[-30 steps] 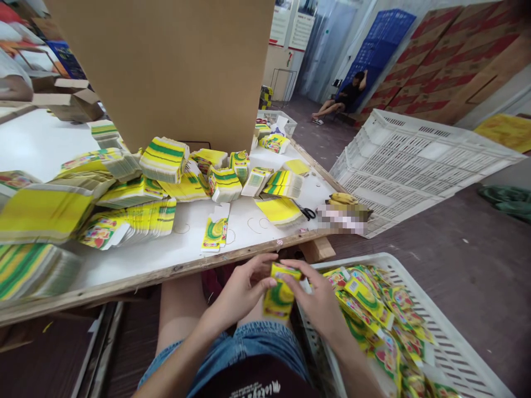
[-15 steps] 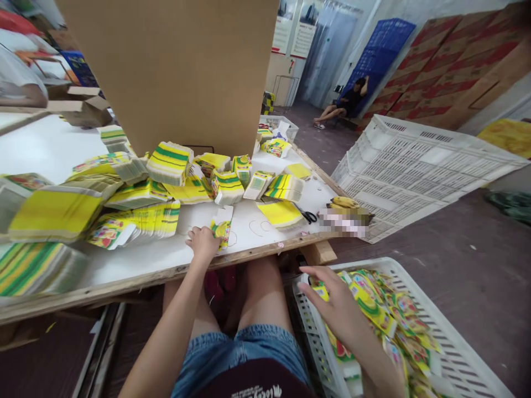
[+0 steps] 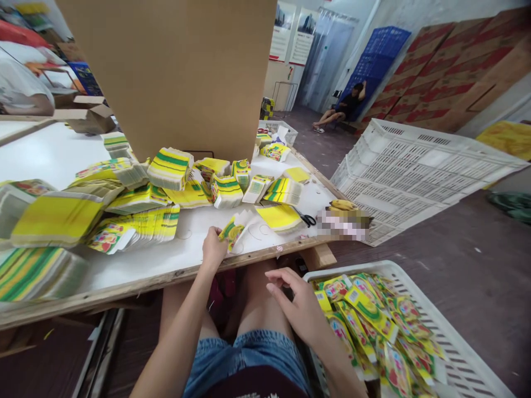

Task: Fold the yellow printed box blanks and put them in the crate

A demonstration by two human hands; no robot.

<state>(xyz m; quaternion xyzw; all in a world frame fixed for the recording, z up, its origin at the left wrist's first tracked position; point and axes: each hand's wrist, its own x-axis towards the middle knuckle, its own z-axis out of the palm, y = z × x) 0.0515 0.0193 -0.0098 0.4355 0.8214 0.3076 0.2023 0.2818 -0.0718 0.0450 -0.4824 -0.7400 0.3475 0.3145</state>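
My left hand [image 3: 214, 246] is closed on a small yellow-green printed packet [image 3: 233, 234] with a white flap, just above the front of the white table [image 3: 194, 221]. My right hand [image 3: 292, 298] hangs over my thigh with its fingers apart and nothing in them. It is beside a white plastic crate [image 3: 394, 268] that holds many similar printed packets [image 3: 369, 315]. Behind my left hand lie a fanned row of yellow cards [image 3: 153, 224] and several stacks of yellow-and-green cards [image 3: 226, 190].
Black-handled scissors [image 3: 307, 219] and bananas [image 3: 342, 205] lie near the table's right end. A tall cardboard panel [image 3: 178, 72] rises at the back. Stacked white crates [image 3: 418, 171] stand right. One person [image 3: 350, 105] sits far off; another person's arm [image 3: 39, 105] shows at left.
My left hand has moved slightly right, tilting the packet up from the table. My right hand has moved left, away from over the crate.
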